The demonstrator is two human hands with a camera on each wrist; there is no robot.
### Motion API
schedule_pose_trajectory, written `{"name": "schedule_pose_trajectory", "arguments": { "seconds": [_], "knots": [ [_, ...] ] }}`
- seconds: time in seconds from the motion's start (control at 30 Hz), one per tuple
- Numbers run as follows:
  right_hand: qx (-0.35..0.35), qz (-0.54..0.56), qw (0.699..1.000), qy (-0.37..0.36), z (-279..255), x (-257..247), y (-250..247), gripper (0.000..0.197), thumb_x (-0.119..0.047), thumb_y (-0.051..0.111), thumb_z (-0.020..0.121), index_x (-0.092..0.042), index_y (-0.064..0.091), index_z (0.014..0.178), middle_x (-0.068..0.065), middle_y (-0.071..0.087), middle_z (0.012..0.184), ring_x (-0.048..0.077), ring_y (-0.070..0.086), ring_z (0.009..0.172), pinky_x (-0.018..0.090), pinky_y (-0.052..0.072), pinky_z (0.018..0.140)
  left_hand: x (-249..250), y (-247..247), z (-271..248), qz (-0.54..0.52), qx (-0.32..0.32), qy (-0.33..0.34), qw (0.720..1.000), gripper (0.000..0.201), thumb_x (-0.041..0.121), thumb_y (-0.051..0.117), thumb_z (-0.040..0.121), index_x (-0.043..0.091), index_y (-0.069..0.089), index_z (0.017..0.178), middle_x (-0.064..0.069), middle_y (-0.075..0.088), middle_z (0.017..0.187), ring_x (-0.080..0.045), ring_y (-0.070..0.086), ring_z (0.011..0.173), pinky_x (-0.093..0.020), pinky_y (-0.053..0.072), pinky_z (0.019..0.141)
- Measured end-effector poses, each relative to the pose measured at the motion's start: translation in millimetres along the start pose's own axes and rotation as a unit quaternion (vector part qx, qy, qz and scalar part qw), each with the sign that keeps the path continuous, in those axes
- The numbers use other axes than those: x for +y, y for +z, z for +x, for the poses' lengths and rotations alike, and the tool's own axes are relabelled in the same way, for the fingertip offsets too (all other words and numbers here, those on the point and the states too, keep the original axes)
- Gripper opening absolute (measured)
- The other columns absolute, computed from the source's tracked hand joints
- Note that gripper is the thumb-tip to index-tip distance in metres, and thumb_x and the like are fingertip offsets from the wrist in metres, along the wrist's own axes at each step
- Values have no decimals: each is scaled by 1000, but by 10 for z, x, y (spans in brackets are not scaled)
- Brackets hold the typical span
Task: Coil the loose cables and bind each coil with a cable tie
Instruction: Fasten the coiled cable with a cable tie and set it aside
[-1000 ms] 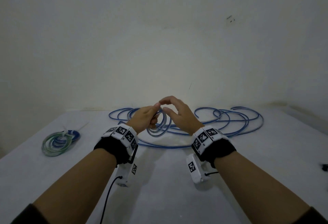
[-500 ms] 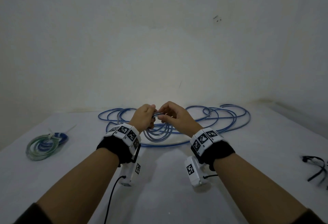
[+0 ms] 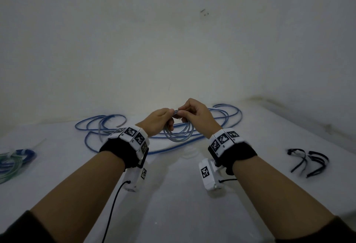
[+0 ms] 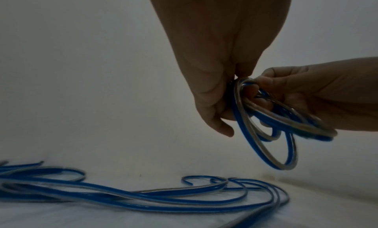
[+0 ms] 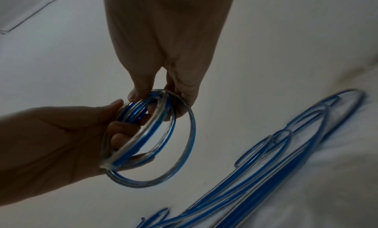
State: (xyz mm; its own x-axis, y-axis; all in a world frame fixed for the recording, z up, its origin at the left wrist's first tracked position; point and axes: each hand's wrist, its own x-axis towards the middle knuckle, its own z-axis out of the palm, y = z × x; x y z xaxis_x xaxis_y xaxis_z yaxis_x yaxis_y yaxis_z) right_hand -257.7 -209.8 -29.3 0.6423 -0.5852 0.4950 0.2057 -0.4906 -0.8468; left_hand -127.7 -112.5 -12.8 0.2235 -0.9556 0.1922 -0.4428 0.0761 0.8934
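Observation:
A small coil of blue and clear cable (image 3: 179, 134) hangs above the white table, held at its top by both hands. My left hand (image 3: 160, 120) grips the stacked loops with curled fingers; its fingers (image 5: 120, 134) pass through the coil (image 5: 163, 142). My right hand (image 3: 192, 112) pinches the top of the coil (image 4: 272, 131) beside the left thumb. The rest of the loose blue cable (image 3: 107, 125) sprawls in wide loops on the table behind the hands and also lies along the surface (image 4: 143, 199) in the left wrist view.
A bound green and blue coil (image 3: 13, 161) with a white tie lies at the table's left edge. Several black cable ties (image 3: 308, 161) lie at the right. The wall stands close behind the table (image 3: 173, 204).
The right hand, open a second ago, closed onto the top of the coil beside the left hand. The head view swung right, bringing the black ties into sight.

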Motion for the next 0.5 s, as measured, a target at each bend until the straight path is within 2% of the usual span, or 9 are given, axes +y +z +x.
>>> {"name": "schedule_pose_trajectory", "arguments": {
  "seconds": [0.07, 0.17, 0.23, 0.3, 0.37, 0.43, 0.5],
  "knots": [
    [25, -10, 1000, 7, -78, -18, -155, 15, -4, 61, 88, -13, 55, 78, 18, 63, 78, 11, 60, 61, 24, 50, 62, 58, 170, 86, -5, 3, 5, 1000, 34, 26, 32, 101, 11, 53, 80, -4, 48, 65, -20, 53, 58, -35, 43, 67],
    [65, -16, 998, 20, -208, -67, -414, 15, -4, 61, 87, -11, 54, 77, 17, 61, 73, 16, 57, 60, 31, 51, 62, 176, 467, 199, -30, 1, 0, 1000, 36, 28, 33, 101, 10, 51, 76, -4, 44, 62, -17, 52, 50, -41, 52, 69],
    [69, -30, 997, 35, -319, -116, -620, 10, -4, 62, 87, -6, 54, 81, 17, 62, 72, 21, 58, 61, 36, 51, 65, 264, 686, 244, -59, -11, -1, 998, 35, 27, 32, 101, 9, 47, 75, -3, 39, 61, -11, 47, 43, -38, 56, 62],
    [51, -49, 996, 62, -435, -185, -823, 8, -7, 61, 88, -1, 56, 92, 21, 64, 76, 26, 62, 66, 35, 54, 68, 324, 885, 280, -63, -25, 9, 998, 34, 25, 31, 102, 8, 45, 76, -3, 36, 60, -14, 40, 46, -34, 52, 55],
    [50, -57, 991, 114, -554, -232, -1051, 15, -16, 58, 91, -4, 57, 101, 19, 66, 82, 26, 65, 71, 33, 56, 70, 366, 1084, 319, -65, -39, 17, 997, 34, 24, 30, 102, 9, 45, 75, -3, 35, 60, -16, 33, 48, -28, 43, 50],
    [66, -101, 976, 182, -666, -220, -1338, 19, -26, 54, 94, -10, 60, 101, 11, 67, 82, 22, 64, 71, 32, 54, 69, 402, 1261, 352, -60, -46, 17, 997, 36, 22, 29, 102, 11, 43, 70, -2, 32, 58, -12, 32, 42, -22, 40, 44],
    [68, -221, 945, 233, -785, -186, -1679, 19, -25, 54, 93, -9, 64, 95, 8, 66, 81, 19, 60, 66, 30, 50, 63, 440, 1417, 381, -42, -53, 31, 997, 38, 22, 28, 102, 12, 41, 67, -2, 30, 55, -6, 31, 35, -23, 40, 44]
  ]
}}
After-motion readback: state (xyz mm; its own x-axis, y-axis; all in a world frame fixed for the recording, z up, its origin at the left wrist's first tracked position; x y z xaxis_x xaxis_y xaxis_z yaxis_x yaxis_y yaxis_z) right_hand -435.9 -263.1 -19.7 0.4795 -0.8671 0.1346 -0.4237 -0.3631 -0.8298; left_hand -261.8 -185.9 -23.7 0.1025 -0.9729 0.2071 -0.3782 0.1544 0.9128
